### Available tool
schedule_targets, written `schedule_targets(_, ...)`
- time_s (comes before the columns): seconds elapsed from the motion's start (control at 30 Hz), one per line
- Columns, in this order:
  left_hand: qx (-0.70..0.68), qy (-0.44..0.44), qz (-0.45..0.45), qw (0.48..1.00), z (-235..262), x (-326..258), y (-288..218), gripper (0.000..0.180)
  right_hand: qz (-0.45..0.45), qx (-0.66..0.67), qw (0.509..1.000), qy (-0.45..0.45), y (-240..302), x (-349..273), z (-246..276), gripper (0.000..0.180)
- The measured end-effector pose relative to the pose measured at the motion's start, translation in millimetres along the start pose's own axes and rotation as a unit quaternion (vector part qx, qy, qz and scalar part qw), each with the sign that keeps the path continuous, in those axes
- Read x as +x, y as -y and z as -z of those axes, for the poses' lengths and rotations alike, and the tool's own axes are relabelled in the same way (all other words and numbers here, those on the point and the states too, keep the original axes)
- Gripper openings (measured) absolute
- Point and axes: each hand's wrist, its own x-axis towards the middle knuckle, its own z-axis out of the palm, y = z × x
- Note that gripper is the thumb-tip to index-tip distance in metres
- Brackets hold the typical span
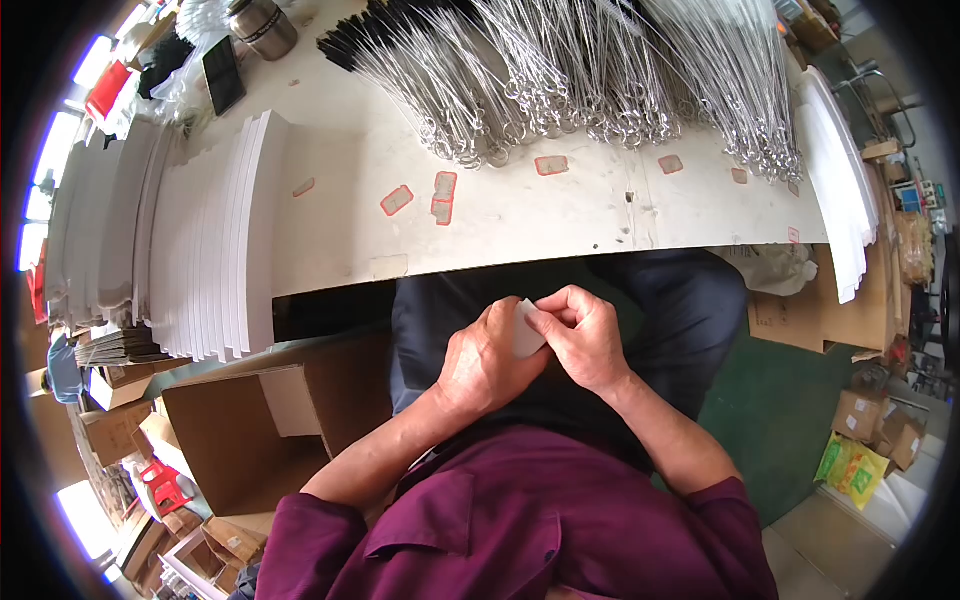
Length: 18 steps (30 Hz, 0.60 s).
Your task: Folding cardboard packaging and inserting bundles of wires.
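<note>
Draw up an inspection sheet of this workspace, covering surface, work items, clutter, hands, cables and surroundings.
Surface: pale table, a few dark marks, red-edged labels.
Work items: small white piece, held above the lap.
Clutter: dark phone and metal flask, far left; ring-ended wires heaped along the far side.
Hands: left hand wraps the piece; right hand pinches its edge.
Cables: nothing seen.
Surroundings: open cardboard box, red stool, left.

White piece (528, 338) partly hidden, wires (560, 75) cropped
</note>
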Motion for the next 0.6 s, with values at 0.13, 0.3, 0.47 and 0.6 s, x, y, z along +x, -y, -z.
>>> schedule_targets(0.13,0.005,0.036,0.024,0.999,2.7,-5.9,1.9,0.053,-0.038,0.056,0.998,-0.002,-2.9,4.2,6.1,0.021)
schedule_targets(0.3,0.003,-0.001,-0.01,1.0,3.2,-6.2,2.7,0.047,-0.057,0.056,0.997,0.004,4.2,6.4,9.6,0.022)
schedule_targets(0.47,0.002,-0.001,-0.019,1.0,2.1,-5.8,2.8,0.045,0.035,-0.051,0.997,-0.043,5.4,-0.2,1.5,0.022)
schedule_targets(0.6,0.015,0.005,-0.01,1.0,-0.8,-9.4,5.0,0.048,0.094,-0.096,0.99,-0.048,1.0,-4.6,0.2,0.021)
